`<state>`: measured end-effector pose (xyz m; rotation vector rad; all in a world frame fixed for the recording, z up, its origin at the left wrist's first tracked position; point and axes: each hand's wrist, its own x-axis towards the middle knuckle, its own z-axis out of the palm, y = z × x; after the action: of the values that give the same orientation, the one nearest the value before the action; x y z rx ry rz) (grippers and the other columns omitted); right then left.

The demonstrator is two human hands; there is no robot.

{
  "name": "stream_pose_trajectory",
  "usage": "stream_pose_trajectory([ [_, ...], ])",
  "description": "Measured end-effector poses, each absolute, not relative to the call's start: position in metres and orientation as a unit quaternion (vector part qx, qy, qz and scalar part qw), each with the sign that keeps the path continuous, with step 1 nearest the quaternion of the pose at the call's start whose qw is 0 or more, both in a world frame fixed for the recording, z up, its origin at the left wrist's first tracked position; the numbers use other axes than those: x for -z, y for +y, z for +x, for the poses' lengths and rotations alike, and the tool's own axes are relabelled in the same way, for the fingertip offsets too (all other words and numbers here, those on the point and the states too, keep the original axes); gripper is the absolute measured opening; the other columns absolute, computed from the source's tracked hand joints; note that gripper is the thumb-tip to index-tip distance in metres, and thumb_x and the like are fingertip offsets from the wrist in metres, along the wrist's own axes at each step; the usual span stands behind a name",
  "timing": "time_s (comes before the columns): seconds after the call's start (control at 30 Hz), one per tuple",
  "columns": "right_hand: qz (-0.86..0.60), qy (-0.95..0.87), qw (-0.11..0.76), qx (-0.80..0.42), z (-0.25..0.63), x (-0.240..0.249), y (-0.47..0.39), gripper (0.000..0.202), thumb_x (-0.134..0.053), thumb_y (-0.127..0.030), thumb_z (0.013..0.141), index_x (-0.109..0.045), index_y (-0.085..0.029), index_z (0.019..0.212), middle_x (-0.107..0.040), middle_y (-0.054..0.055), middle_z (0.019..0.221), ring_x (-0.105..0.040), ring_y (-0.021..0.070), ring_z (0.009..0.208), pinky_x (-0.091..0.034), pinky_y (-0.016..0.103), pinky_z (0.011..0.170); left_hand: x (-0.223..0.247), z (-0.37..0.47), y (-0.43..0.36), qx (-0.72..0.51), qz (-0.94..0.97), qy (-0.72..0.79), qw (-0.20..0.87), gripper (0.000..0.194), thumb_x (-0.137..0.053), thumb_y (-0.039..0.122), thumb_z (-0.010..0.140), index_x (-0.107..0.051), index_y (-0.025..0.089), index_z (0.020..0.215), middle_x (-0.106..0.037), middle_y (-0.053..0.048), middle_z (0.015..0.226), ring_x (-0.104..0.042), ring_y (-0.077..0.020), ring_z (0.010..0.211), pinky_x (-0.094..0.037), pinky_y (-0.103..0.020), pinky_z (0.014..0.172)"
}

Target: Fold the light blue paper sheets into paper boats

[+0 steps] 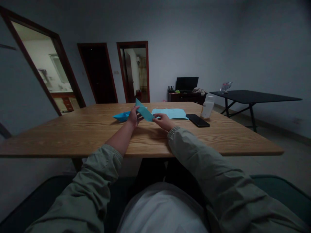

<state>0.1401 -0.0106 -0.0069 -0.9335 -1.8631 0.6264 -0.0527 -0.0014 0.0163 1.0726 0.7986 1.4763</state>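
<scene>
A folded piece of light blue paper (145, 112) is held tilted above the table between my two hands. My left hand (133, 117) grips its left end, fingers closed on it. At the lower right corner, my right hand (164, 121) pinches the paper between thumb and fingers. Just behind my left hand sits a darker blue folded paper boat (121, 116), partly covered by that hand. Flat light blue paper sheets (172, 113) lie on the table beyond my right hand.
The wooden table (92, 139) carries a black phone (198, 120) and a whitish bottle (207, 107) to the right. Farther back stand a black folding table (252, 96) and a cabinet with a monitor (187, 83). Doorways line the left and back walls.
</scene>
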Motion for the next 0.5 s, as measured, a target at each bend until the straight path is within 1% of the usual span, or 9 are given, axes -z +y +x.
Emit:
stream_pose_trajectory([
  [0.1, -0.397, -0.729, 0.5, -0.246, 0.149, 0.011, 0.0, 0.013, -0.063, -0.026, 0.073, -0.065, -0.015, 0.079, -0.067, 0.003, 0.089, -0.058, 0.0107, 0.064, -0.053, 0.023, 0.059, -0.016, -0.066, 0.0, -0.623, 0.439, 0.338, 0.552, 0.029, -0.058, 0.045, 0.077, -0.052, 0.021, 0.091, -0.061, -0.004, 0.085, -0.063, -0.0181, 0.074, -0.052, -0.033, 0.07],
  [0.17, -0.406, -0.7, 0.523, -0.266, 0.153, 0.013, 0.005, 0.015, -0.064, -0.024, 0.071, -0.065, -0.015, 0.083, -0.065, 0.003, 0.085, -0.059, 0.0112, 0.066, -0.055, 0.024, 0.058, -0.014, -0.077, -0.001, -0.59, 0.459, 0.346, 0.566, 0.028, -0.059, 0.042, 0.076, -0.054, 0.018, 0.09, -0.061, -0.005, 0.084, -0.064, -0.0185, 0.071, -0.054, -0.035, 0.07],
  [0.23, -0.406, -0.67, 0.542, -0.304, 0.155, 0.012, 0.006, 0.016, -0.063, -0.022, 0.07, -0.064, -0.015, 0.085, -0.063, 0.002, 0.081, -0.059, 0.0114, 0.066, -0.056, 0.026, 0.058, -0.013, -0.088, -0.004, -0.549, 0.494, 0.355, 0.573, 0.029, -0.062, 0.038, 0.074, -0.055, 0.016, 0.093, -0.062, -0.006, 0.084, -0.066, -0.0188, 0.067, -0.055, -0.035, 0.068],
  [0.27, -0.404, -0.654, 0.551, -0.326, 0.156, 0.011, 0.005, 0.015, -0.062, -0.021, 0.071, -0.063, -0.015, 0.085, -0.062, 0.002, 0.08, -0.059, 0.0113, 0.066, -0.057, 0.026, 0.058, -0.013, -0.093, -0.006, -0.531, 0.515, 0.355, 0.571, 0.032, -0.064, 0.036, 0.074, -0.056, 0.017, 0.098, -0.064, -0.006, 0.086, -0.067, -0.0195, 0.067, -0.055, -0.034, 0.066],
  [0.37, -0.388, -0.604, 0.572, -0.397, 0.157, 0.007, 0.001, 0.009, -0.06, -0.019, 0.072, -0.06, -0.016, 0.08, -0.06, 0.0, 0.077, -0.059, 0.0099, 0.065, -0.058, 0.027, 0.06, -0.013, -0.102, -0.015, -0.5, 0.564, 0.344, 0.559, 0.045, -0.07, 0.031, 0.072, -0.052, 0.021, 0.112, -0.065, -0.006, 0.092, -0.07, -0.0219, 0.07, -0.055, -0.031, 0.06],
  [0.43, -0.38, -0.578, 0.578, -0.434, 0.158, 0.004, -0.002, 0.006, -0.06, -0.019, 0.072, -0.058, -0.016, 0.078, -0.057, -0.002, 0.072, -0.058, 0.0088, 0.063, -0.058, 0.027, 0.061, -0.013, -0.104, -0.018, -0.497, 0.576, 0.337, 0.554, 0.05, -0.073, 0.027, 0.07, -0.05, 0.023, 0.114, -0.065, -0.005, 0.091, -0.071, -0.022, 0.07, -0.054, -0.029, 0.058],
  [0.5, -0.377, -0.561, 0.581, -0.454, 0.16, 0.002, -0.004, 0.005, -0.059, -0.019, 0.073, -0.057, -0.017, 0.077, -0.055, -0.003, 0.068, -0.057, 0.0083, 0.061, -0.058, 0.027, 0.062, -0.012, -0.104, -0.018, -0.494, 0.584, 0.336, 0.55, 0.05, -0.074, 0.023, 0.069, -0.05, 0.022, 0.112, -0.066, -0.004, 0.089, -0.071, -0.0216, 0.069, -0.055, -0.028, 0.057],
])
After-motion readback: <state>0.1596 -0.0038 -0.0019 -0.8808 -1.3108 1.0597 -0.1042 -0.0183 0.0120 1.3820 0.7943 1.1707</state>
